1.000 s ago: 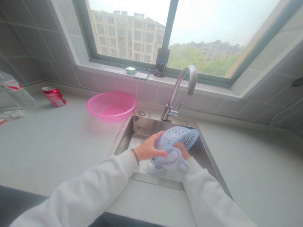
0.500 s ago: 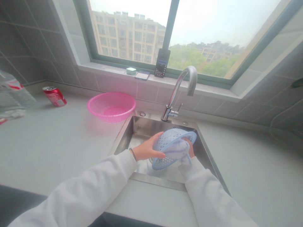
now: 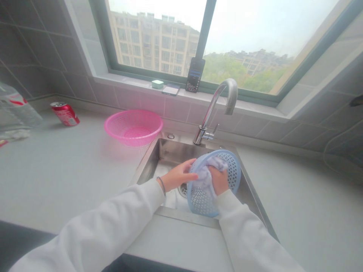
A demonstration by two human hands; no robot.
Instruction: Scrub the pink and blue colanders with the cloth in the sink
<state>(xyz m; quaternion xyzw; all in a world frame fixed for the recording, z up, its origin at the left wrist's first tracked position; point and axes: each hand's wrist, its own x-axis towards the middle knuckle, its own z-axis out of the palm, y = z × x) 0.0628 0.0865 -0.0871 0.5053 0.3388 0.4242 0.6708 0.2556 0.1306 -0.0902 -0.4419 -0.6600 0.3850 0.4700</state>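
A light-blue plastic colander [image 3: 234,166] with a perforated wall is tilted on its side over the steel sink [image 3: 172,149]. My left hand [image 3: 180,175] grips its left rim, thumb on the near side and the other fingers partly hidden behind it. Inside the bowl, my right hand [image 3: 219,179] is closed on a crumpled white-and-lavender cloth [image 3: 205,177] pressed against the colander's inner wall. Part of the cloth hangs down beside the right wrist.
Behind the sink rises a chrome faucet [image 3: 215,109]. Left of it on the counter stand a pink colander [image 3: 134,128], a red can [image 3: 65,114] and a clear plastic bottle [image 3: 18,107]. A phone [image 3: 195,74] leans on the window, near a small green box [image 3: 157,84].
The colander has turned so that its inside now faces me. My right hand and the cloth have come into fuller view inside it, and the sink drain shows more.
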